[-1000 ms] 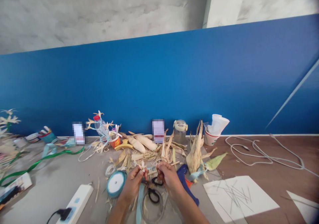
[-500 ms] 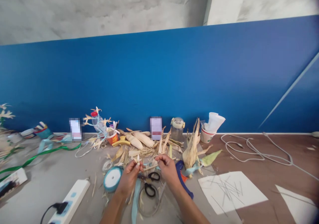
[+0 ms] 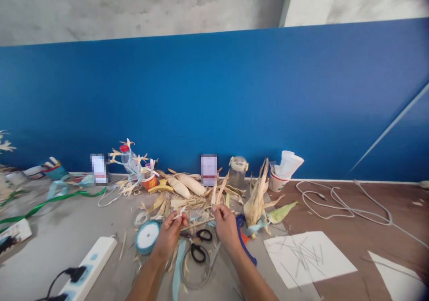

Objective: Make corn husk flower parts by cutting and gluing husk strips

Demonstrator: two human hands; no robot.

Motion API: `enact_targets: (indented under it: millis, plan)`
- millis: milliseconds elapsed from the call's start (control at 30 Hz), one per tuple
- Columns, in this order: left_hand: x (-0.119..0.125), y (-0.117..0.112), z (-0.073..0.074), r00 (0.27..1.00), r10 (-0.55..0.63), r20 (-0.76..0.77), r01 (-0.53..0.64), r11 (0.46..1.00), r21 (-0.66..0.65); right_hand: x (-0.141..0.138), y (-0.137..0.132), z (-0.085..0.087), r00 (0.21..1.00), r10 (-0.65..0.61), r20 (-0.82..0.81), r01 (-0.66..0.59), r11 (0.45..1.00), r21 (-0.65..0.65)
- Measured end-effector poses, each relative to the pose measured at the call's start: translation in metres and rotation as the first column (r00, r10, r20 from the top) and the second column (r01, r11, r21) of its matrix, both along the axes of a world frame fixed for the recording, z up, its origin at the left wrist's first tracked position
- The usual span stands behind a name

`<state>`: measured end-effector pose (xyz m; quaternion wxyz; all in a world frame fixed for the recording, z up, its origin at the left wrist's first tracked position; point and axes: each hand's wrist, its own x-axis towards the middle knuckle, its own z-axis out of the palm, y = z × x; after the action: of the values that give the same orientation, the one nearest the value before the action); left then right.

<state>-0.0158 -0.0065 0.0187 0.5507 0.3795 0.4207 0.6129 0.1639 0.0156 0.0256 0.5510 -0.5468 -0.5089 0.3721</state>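
My left hand (image 3: 170, 233) is closed in a pinch on a small pale corn husk piece (image 3: 180, 212), whose pointed tips stick up past the fingers. To its right, my right hand (image 3: 225, 226) has thumb and fingers pressed together; whatever they hold is too thin to make out. Black-handled scissors (image 3: 197, 252) lie on the table between my wrists, beside a loop of grey cord (image 3: 183, 269). A roll of light blue ribbon (image 3: 148, 237) rests left of my left hand. Dried husks (image 3: 187, 185) and scraps lie heaped beyond both hands.
Behind stand a phone (image 3: 209, 169), a lidded jar (image 3: 238, 171) and a paper cup (image 3: 279, 182). A dried husk bundle (image 3: 257, 202) and a blue-handled tool (image 3: 246, 243) are at right. White paper (image 3: 284, 265) bears thin wires. A power strip (image 3: 90, 265) lies at left.
The husk piece in my left hand has tilted to the right from nearly upright. My right hand stays pinched beside it. The view has shifted slightly.
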Motion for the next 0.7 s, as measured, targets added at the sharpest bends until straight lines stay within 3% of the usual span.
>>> enact_targets:
  millis: [67, 267, 433, 500, 600, 700]
  plan:
    - [-0.001, 0.000, -0.002, 1.000, -0.009, -0.019, 0.009, 1.000, 0.006, 0.002, 0.000, -0.001, 1.000, -0.031, 0.000, 0.031, 0.999, 0.034]
    - [-0.001, 0.000, -0.007, 0.999, -0.042, -0.004, 0.042, 0.999, -0.007, 0.009, 0.001, 0.009, 0.995, 0.100, -0.005, -0.100, 0.994, -0.039]
    - [0.002, -0.001, -0.006, 0.998, -0.060, 0.015, 0.060, 0.998, 0.001, 0.024, 0.001, 0.023, 0.974, 0.118, 0.192, -0.118, 0.993, -0.012]
    - [0.004, -0.002, -0.004, 0.998, -0.059, 0.011, 0.059, 0.998, 0.002, 0.029, 0.000, 0.027, 0.911, 0.215, 0.352, -0.202, 0.977, -0.075]
    - [0.006, -0.003, 0.001, 0.999, -0.052, 0.007, 0.052, 0.999, -0.002, 0.031, -0.002, 0.029, 0.723, 0.423, 0.546, -0.322, 0.906, -0.275]
    - [0.008, -0.004, 0.005, 0.999, -0.048, 0.012, 0.048, 0.999, -0.009, 0.022, -0.004, 0.030, 0.620, 0.471, 0.628, -0.338, 0.882, -0.328]
